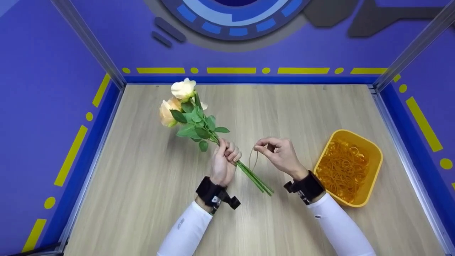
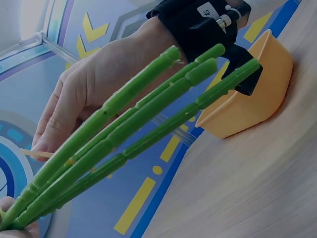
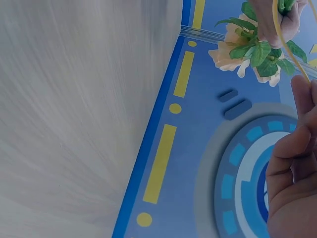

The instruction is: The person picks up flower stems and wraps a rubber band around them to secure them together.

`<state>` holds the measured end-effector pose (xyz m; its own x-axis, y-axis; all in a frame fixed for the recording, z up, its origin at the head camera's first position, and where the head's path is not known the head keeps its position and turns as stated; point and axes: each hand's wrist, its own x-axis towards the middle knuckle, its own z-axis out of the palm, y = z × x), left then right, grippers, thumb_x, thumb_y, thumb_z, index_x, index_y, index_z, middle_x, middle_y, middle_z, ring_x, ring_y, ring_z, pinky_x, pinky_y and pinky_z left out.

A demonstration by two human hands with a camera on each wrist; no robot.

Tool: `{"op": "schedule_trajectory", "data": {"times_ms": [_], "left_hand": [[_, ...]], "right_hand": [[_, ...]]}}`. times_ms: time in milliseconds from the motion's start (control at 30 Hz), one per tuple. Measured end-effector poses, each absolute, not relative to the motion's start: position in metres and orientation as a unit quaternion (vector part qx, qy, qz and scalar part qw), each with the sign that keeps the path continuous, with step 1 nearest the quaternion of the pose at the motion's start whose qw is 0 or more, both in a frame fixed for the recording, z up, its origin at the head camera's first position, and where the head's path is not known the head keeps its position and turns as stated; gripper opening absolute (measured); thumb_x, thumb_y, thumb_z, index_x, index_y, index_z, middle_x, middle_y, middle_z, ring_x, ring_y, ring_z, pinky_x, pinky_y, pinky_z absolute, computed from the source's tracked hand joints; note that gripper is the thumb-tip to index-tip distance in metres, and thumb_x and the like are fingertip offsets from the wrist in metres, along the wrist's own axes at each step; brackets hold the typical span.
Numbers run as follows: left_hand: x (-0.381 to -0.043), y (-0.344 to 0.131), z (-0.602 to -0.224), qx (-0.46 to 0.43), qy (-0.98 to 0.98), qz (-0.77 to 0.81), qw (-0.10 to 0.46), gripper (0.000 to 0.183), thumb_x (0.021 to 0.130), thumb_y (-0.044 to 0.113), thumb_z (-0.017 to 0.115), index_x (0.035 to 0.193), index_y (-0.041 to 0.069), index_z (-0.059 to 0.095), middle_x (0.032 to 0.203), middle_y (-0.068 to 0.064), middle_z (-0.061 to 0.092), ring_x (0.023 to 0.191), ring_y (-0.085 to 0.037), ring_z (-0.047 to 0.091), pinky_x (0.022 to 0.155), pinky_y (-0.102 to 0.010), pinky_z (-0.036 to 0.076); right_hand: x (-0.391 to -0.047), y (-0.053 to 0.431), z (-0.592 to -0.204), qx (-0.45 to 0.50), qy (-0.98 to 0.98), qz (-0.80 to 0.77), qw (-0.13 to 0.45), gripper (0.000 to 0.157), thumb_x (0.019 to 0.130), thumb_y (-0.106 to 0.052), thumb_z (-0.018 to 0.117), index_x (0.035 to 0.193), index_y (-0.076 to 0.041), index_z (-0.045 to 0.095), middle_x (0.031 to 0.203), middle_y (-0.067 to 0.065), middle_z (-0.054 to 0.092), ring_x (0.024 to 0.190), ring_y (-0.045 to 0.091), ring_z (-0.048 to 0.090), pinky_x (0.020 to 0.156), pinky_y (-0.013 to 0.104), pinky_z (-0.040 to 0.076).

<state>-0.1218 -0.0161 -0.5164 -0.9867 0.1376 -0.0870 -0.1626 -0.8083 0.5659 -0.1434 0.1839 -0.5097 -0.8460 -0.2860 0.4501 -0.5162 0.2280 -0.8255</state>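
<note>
My left hand (image 1: 224,161) grips a small bunch of artificial roses by the green stems (image 2: 124,131). The peach and cream rose heads (image 1: 183,89) point to the far left, and the bare stem ends slant down to the right. Between thumb and fingertips my right hand (image 1: 279,154) pinches a rubber band (image 1: 250,160), which hangs as a thin loop beside the stems. In the right wrist view the band (image 3: 278,29) stretches up from the fingertips across the view of the left hand. Whether it touches the stems, I cannot tell.
To the right of my right hand stands a yellow plastic tub (image 1: 373,170) holding many rubber bands (image 1: 341,169). Blue printed panels (image 1: 234,57) wall the wooden table (image 1: 149,199) at the back and both sides.
</note>
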Motion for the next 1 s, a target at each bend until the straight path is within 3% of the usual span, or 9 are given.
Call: {"op": "schedule_trajectory", "data": {"times_ms": [333,467,700,767,933,1000], "left_hand": [[-0.118,-0.012,-0.519,-0.023,0.306,0.948,0.088,0.04,0.116,0.035,0.017,0.084,0.018,0.034,0.066,0.01,0.026,0.054,-0.002,0.029,0.056,-0.018,0.027],[-0.117,-0.01,-0.519,-0.019,0.306,0.947,0.096,0.04,0.116,0.035,0.018,0.085,0.018,0.035,0.066,0.01,0.027,0.055,-0.002,0.029,0.056,-0.018,0.027],[-0.114,-0.009,-0.52,-0.016,0.307,0.946,0.102,0.04,0.116,0.035,0.019,0.085,0.017,0.036,0.066,0.011,0.029,0.055,-0.003,0.028,0.056,-0.019,0.025],[-0.113,-0.009,-0.521,-0.013,0.311,0.944,0.106,0.04,0.117,0.034,0.018,0.084,0.018,0.035,0.066,0.01,0.028,0.055,-0.003,0.028,0.057,-0.019,0.025],[-0.111,-0.008,-0.52,0.003,0.317,0.94,0.128,0.041,0.117,0.034,0.018,0.081,0.019,0.032,0.067,0.01,0.027,0.055,-0.002,0.03,0.058,-0.019,0.025],[-0.109,-0.007,-0.52,0.006,0.315,0.939,0.135,0.041,0.117,0.034,0.018,0.081,0.019,0.032,0.067,0.01,0.027,0.055,-0.002,0.03,0.058,-0.019,0.026]], "right_hand": [[-0.151,0.18,-0.511,0.215,-0.773,0.592,0.074,0.002,0.093,-0.004,0.078,0.094,-0.005,0.081,0.075,-0.014,0.068,0.053,-0.002,0.043,0.05,0.014,0.033],[-0.156,0.177,-0.513,0.205,-0.767,0.605,0.06,0.005,0.094,-0.004,0.078,0.093,-0.008,0.081,0.074,-0.008,0.07,0.053,-0.003,0.042,0.05,0.013,0.032],[-0.163,0.172,-0.518,0.194,-0.753,0.626,0.048,0.005,0.096,-0.004,0.076,0.093,-0.001,0.079,0.081,0.024,0.073,0.053,-0.004,0.043,0.049,0.013,0.033],[-0.165,0.172,-0.52,0.194,-0.753,0.627,0.049,0.005,0.096,-0.003,0.075,0.094,-0.001,0.079,0.081,0.023,0.073,0.053,-0.004,0.043,0.049,0.013,0.033],[-0.167,0.171,-0.522,0.197,-0.757,0.62,0.067,0.005,0.096,-0.005,0.075,0.095,0.0,0.078,0.08,0.007,0.074,0.051,-0.004,0.037,0.049,0.013,0.028],[-0.168,0.171,-0.523,0.202,-0.758,0.616,0.076,0.008,0.097,-0.006,0.076,0.095,0.002,0.077,0.079,0.008,0.074,0.051,-0.003,0.036,0.048,0.013,0.027]]}}
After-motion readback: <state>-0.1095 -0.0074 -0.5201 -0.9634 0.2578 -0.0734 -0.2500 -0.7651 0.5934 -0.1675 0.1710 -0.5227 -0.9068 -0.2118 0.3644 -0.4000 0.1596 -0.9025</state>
